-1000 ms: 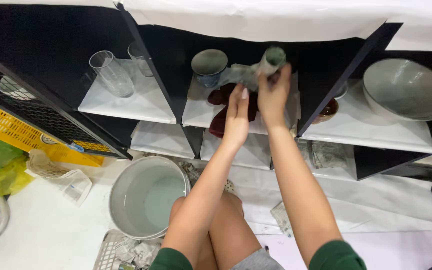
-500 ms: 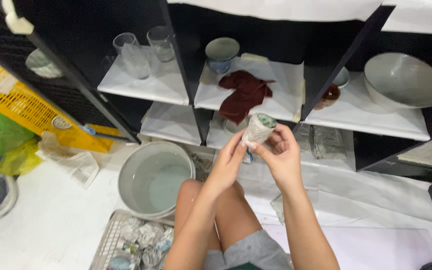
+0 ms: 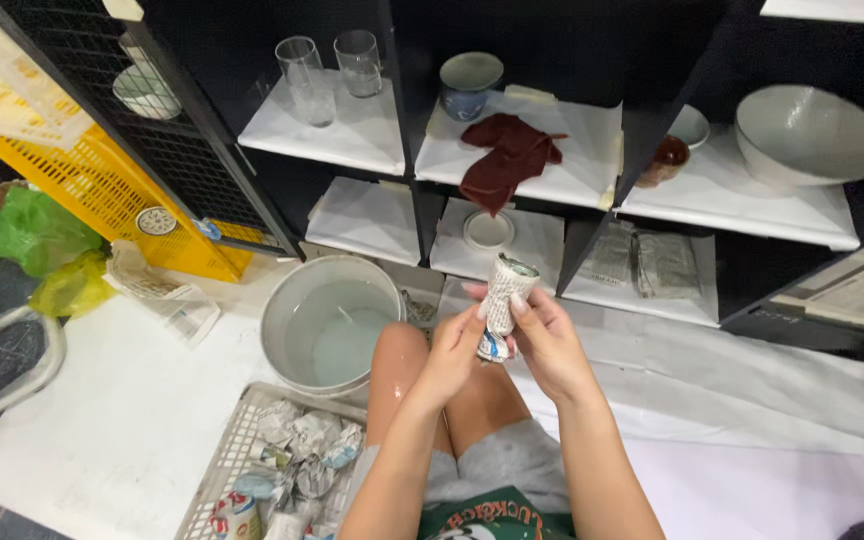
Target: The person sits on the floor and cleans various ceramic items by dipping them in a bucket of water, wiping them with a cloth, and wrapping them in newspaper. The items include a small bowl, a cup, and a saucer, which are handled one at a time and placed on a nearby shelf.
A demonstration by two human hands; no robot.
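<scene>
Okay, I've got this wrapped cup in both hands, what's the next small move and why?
Probably peel the mesh sleeve down off the cup. Both hands, left and right, grip it over your knees; the sleeve covers most of it, and only the rim shows on top.

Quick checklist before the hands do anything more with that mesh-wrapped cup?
1. Both hands on the wrapped cup: ok, left hand and right hand hold it.
2. Cup upright: not ok, slightly tilted.
3. Mesh sleeve off: not ok, it covers the body.
4. Bucket near the left hand: ok, holds cloudy water.
5. Free shelf space: ok, bare white liner lower left.
6. Cup undamaged: cannot tell.
</scene>
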